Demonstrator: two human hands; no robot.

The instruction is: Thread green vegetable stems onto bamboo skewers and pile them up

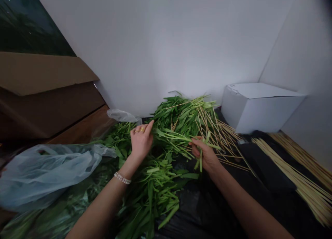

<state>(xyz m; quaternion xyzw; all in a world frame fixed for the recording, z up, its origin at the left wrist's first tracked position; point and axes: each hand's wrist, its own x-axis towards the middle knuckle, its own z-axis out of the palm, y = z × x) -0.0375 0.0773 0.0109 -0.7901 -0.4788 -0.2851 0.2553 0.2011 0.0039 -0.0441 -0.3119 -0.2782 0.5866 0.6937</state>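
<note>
"Lying under the leafy greens (184, 118): blk plastic sheet (192, 206), w/ white box (234, 109) by its far R corner, yeah?"

"Yep. Greens heaped nr far edge, another lot nearer front edge. Thin sticks (293, 175) toward R edge; more strewn over far heap's R side."

"Hands?"

"Apart. R hand (207, 155) clamped on a few green stems (181, 137), abt mid-sheet, leafy ends pointing L. L hand (141, 141) beside those leafy ends; can't tell if it's gripping any."
</note>
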